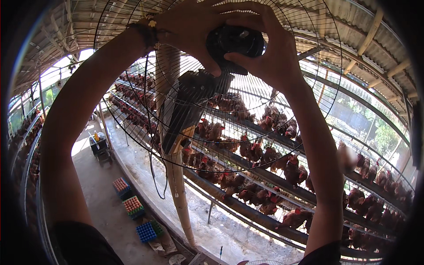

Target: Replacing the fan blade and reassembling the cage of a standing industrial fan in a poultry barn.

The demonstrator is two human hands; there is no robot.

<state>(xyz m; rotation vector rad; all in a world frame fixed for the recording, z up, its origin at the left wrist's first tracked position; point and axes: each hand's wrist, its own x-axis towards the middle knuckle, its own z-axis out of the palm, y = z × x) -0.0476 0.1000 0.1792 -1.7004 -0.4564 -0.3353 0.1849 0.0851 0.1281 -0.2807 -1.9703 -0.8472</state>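
Observation:
Both my arms are raised to a black fan with a round wire cage (115, 110), mounted at a wooden post (181, 207). My left hand (194, 31) lies over the upper left of the black central housing (236, 39), its fingers curved around it. My right hand (271, 55) grips the housing's right side, thumb across its front and fingers over the top. A dark bracket or body (183, 115) hangs below the housing behind the wires, and a black cord (164, 190) dangles beside the post.
Tiered cages of brown hens (251, 150) line the right, more cages (24, 145) the far left. Down the walkway (101, 185) stand egg tray stacks (132, 205), blue and green trays (145, 232) and a dark cart (99, 145). A corrugated roof (375, 44) is overhead.

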